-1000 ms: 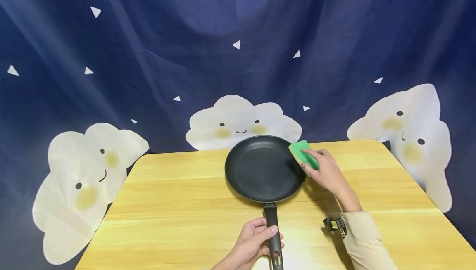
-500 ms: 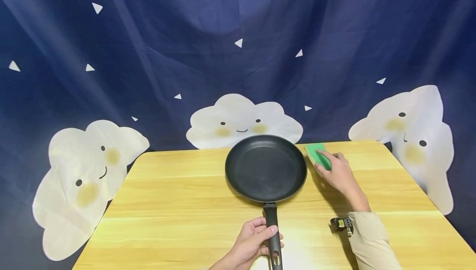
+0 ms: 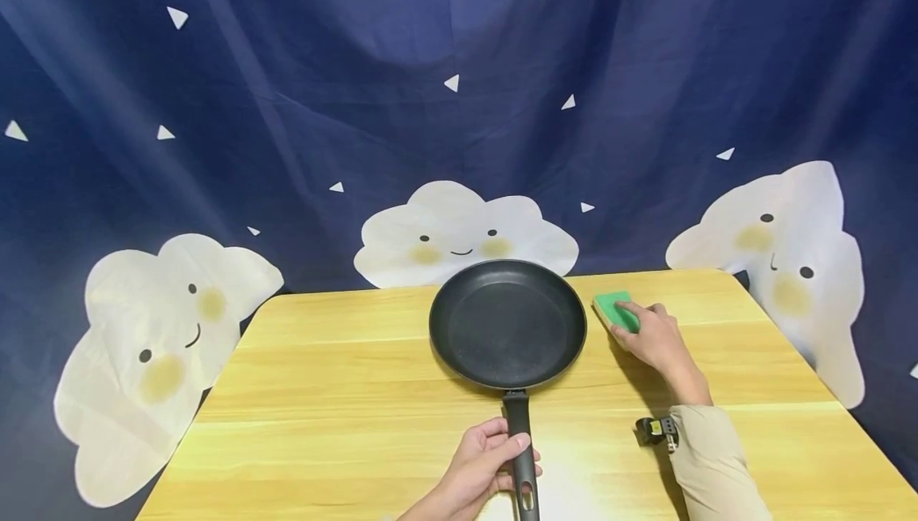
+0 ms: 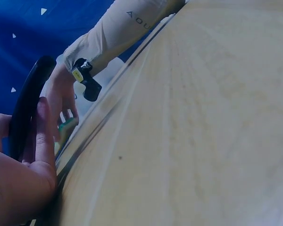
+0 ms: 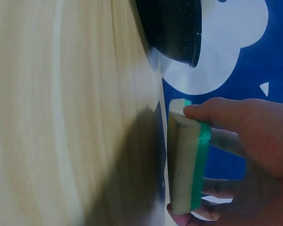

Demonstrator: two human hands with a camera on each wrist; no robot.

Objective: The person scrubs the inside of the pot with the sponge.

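Observation:
A black frying pan (image 3: 508,322) sits in the middle of the table, its handle (image 3: 521,433) pointing toward me. My left hand (image 3: 476,465) grips that handle, thumb on top; the left wrist view shows the fingers around the dark handle (image 4: 30,103). To the right of the pan, my right hand (image 3: 654,339) holds a green and cream sponge (image 3: 615,312) between thumb and fingers. From the right wrist view, the sponge (image 5: 186,160) appears close to the tabletop, cream side toward the wood, and apart from the pan (image 5: 172,28). Whether it touches the table, I cannot tell.
The light wooden table (image 3: 323,393) ends at a far edge just behind the pan. A dark blue curtain (image 3: 402,107) with white clouds hangs behind it. A small black camera device (image 3: 656,430) is fixed at the right sleeve (image 3: 717,457).
My right hand has taken the sponge off the pan's right rim, moving right and then slightly down toward the table. The left hand keeps its grip on the handle, and the pan stays put.

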